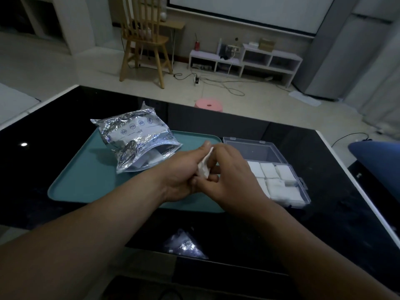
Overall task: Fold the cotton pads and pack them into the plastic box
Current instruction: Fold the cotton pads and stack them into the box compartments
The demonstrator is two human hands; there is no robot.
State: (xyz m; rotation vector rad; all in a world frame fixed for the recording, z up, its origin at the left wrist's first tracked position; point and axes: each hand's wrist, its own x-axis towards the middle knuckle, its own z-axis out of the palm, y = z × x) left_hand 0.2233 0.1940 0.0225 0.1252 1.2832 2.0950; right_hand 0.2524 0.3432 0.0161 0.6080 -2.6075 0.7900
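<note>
Several folded pads (269,171) are seen already packed in the clear plastic box (305,192), lid open, just right of the teal tray (86,180). The visible part of the box looks mostly filled, and more pads prob. remain in the foil bag (138,141). Head view: one cotton pad (204,168) is held over the tray's right edge, pinched betw. left hand (179,172) and right hand (230,176). Both hands' fingers are curled round it, apparently mid-fold.
</note>
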